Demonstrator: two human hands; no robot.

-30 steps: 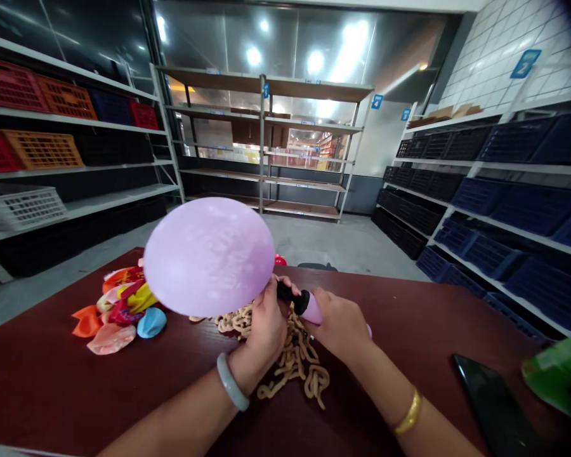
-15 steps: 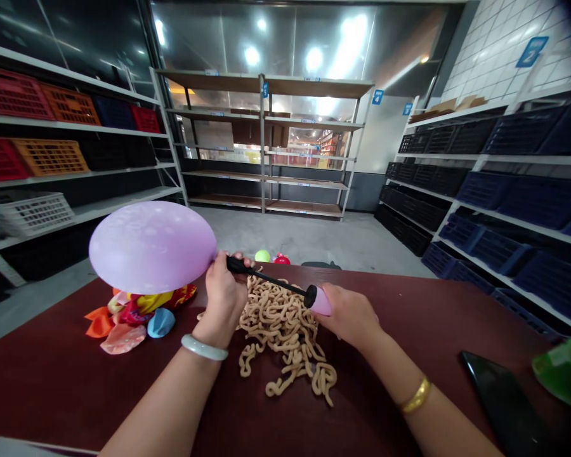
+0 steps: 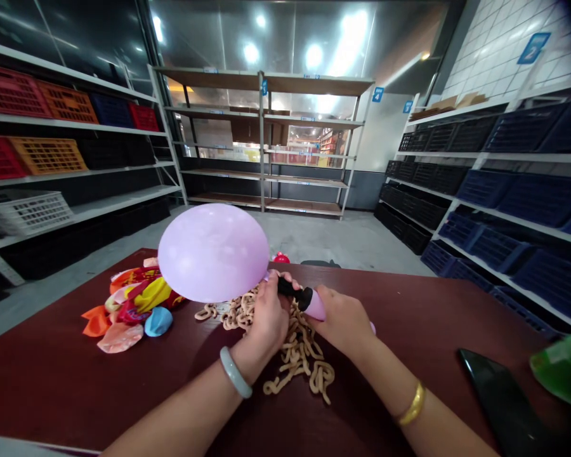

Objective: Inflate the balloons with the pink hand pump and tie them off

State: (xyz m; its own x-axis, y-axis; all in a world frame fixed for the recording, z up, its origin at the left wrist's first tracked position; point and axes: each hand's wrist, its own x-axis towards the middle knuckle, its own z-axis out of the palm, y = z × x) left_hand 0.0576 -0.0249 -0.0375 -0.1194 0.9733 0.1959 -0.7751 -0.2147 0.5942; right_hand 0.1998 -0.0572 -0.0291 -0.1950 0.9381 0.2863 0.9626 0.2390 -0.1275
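My left hand (image 3: 269,314): fingers clamped on the neck of the round lilac rubber balloon (image 3: 213,252).
My right hand (image 3: 345,320): clenched around the pink-and-black plastic hand pump (image 3: 310,302).
Balloon: held above the dark red table (image 3: 76,381).

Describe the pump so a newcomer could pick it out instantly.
On the dark red table, above the tan chain heap, left hand and right hand meet beside the inflated lilac balloon. The pump is the short tube they hold: pink barrel, black end, unlike the limp balloons nearby.
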